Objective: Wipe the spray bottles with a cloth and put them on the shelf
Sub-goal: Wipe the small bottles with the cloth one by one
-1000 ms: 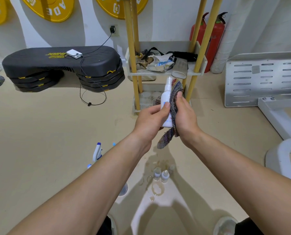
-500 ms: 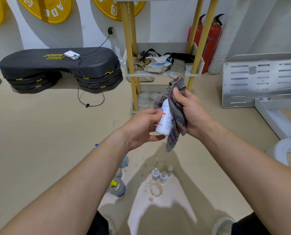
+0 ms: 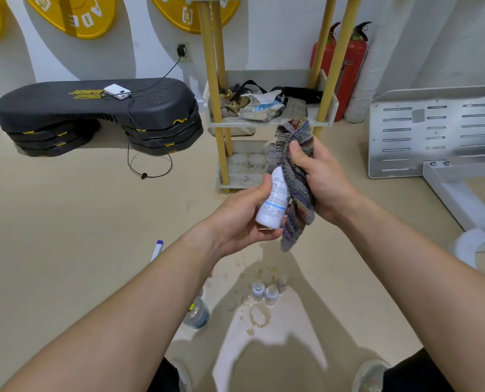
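Head view: the left hand (image 3: 241, 222) grips the lower body of a white spray bottle (image 3: 273, 202), thumb along its left side, fingers curled under its base. The bottle tilts, its top hidden inside a multicoloured cloth (image 3: 296, 182). The right hand (image 3: 320, 179) is closed on the cloth, pressing it over the bottle's upper part and right side, the cloth's tail hanging below the base. Both are held in the air in front of the shelf (image 3: 266, 123), at the level of its lowest tier. On the floor (image 3: 65, 222) below stand three small bottles (image 3: 266, 291) beside wet rings.
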`<state>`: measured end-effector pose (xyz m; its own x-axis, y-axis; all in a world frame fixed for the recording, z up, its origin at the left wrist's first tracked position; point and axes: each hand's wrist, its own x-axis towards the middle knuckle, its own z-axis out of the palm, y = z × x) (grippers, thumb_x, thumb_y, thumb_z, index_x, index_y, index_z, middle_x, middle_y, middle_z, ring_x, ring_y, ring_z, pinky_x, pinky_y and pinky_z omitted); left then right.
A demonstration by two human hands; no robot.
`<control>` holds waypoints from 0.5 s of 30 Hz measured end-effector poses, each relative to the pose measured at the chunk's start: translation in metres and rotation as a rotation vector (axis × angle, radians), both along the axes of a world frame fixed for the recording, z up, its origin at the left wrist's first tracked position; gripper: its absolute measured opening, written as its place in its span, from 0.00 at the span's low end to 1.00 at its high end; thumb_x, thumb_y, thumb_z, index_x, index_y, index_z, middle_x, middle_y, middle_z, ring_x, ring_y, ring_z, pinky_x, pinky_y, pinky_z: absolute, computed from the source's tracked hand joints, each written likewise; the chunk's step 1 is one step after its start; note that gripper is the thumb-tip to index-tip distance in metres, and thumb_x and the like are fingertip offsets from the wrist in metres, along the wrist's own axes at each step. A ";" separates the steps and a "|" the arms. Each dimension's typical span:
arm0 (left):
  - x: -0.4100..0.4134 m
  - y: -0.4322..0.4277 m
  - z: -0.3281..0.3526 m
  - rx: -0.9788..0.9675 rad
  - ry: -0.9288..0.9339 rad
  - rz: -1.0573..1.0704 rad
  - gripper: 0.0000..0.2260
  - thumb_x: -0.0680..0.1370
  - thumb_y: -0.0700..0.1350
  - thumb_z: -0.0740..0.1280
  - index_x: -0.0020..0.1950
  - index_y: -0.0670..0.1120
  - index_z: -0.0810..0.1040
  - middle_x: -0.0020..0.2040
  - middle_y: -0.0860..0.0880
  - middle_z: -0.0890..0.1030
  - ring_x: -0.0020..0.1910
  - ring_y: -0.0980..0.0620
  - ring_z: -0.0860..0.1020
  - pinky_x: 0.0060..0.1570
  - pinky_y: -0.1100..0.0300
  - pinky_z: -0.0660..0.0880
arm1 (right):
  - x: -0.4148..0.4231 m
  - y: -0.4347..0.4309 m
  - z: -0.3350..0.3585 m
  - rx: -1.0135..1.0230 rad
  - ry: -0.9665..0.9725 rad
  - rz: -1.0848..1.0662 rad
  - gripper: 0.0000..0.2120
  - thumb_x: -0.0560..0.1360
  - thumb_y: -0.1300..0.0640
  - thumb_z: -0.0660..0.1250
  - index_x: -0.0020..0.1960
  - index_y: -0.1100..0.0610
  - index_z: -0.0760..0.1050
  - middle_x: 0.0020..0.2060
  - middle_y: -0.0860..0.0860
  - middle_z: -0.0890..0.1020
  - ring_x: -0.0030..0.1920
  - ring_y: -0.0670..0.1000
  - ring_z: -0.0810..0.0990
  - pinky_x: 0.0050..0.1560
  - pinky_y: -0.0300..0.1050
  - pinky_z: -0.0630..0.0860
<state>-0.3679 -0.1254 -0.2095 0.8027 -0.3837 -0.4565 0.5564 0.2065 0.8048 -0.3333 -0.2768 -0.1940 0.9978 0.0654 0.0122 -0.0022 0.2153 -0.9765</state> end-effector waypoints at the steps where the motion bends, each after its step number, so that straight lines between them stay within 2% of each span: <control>1: 0.000 -0.001 0.000 -0.008 0.012 -0.005 0.18 0.81 0.60 0.62 0.51 0.45 0.78 0.37 0.47 0.80 0.33 0.50 0.79 0.32 0.58 0.77 | -0.001 -0.001 0.001 0.026 0.005 0.012 0.06 0.84 0.58 0.61 0.57 0.56 0.76 0.53 0.58 0.83 0.52 0.56 0.82 0.60 0.55 0.79; 3: 0.001 -0.003 0.001 -0.010 0.037 -0.003 0.19 0.82 0.61 0.60 0.49 0.46 0.79 0.36 0.48 0.81 0.30 0.51 0.78 0.30 0.61 0.74 | -0.002 -0.002 0.003 0.087 0.026 0.030 0.07 0.84 0.59 0.61 0.58 0.57 0.76 0.53 0.58 0.83 0.51 0.56 0.83 0.58 0.54 0.80; 5: 0.002 -0.003 -0.001 0.022 0.032 -0.011 0.20 0.82 0.61 0.59 0.51 0.46 0.80 0.37 0.48 0.82 0.31 0.50 0.79 0.31 0.61 0.76 | -0.002 -0.002 0.003 0.098 0.035 0.018 0.07 0.84 0.59 0.61 0.58 0.58 0.76 0.51 0.58 0.83 0.49 0.56 0.83 0.55 0.53 0.81; 8: 0.004 -0.001 -0.002 0.188 -0.117 -0.080 0.21 0.81 0.63 0.61 0.56 0.48 0.82 0.45 0.50 0.85 0.43 0.51 0.83 0.47 0.53 0.82 | 0.000 -0.002 0.001 0.053 0.031 -0.039 0.06 0.84 0.58 0.62 0.56 0.57 0.76 0.49 0.58 0.83 0.49 0.58 0.83 0.58 0.59 0.79; 9: 0.004 -0.001 -0.004 0.246 -0.202 -0.101 0.18 0.80 0.61 0.64 0.55 0.49 0.83 0.46 0.52 0.86 0.44 0.54 0.82 0.50 0.55 0.80 | 0.000 -0.002 0.000 0.037 0.032 -0.048 0.06 0.84 0.57 0.62 0.54 0.57 0.77 0.47 0.57 0.83 0.49 0.58 0.82 0.59 0.60 0.78; 11: 0.004 0.000 -0.006 0.265 -0.315 -0.104 0.13 0.79 0.52 0.69 0.58 0.46 0.83 0.49 0.50 0.86 0.45 0.56 0.82 0.49 0.60 0.78 | -0.001 -0.001 -0.002 -0.002 0.038 -0.055 0.06 0.83 0.55 0.63 0.53 0.56 0.77 0.46 0.56 0.83 0.48 0.58 0.82 0.58 0.61 0.78; 13: 0.004 0.002 -0.005 0.234 -0.320 -0.117 0.15 0.78 0.47 0.71 0.62 0.43 0.81 0.52 0.46 0.86 0.47 0.54 0.83 0.49 0.60 0.78 | -0.001 0.000 -0.001 -0.003 0.056 -0.068 0.09 0.83 0.52 0.63 0.55 0.57 0.78 0.49 0.57 0.85 0.50 0.57 0.84 0.58 0.58 0.79; 15: 0.004 0.004 -0.001 0.197 -0.309 -0.203 0.11 0.79 0.47 0.69 0.60 0.44 0.80 0.43 0.52 0.86 0.43 0.57 0.83 0.50 0.60 0.79 | -0.001 -0.001 0.002 0.057 0.093 -0.065 0.12 0.83 0.50 0.62 0.56 0.57 0.79 0.51 0.57 0.86 0.50 0.56 0.85 0.56 0.55 0.81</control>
<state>-0.3639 -0.1213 -0.2106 0.8307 -0.4773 -0.2864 0.2958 -0.0573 0.9535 -0.3346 -0.2783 -0.1921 0.9969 0.0025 -0.0790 -0.0767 0.2728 -0.9590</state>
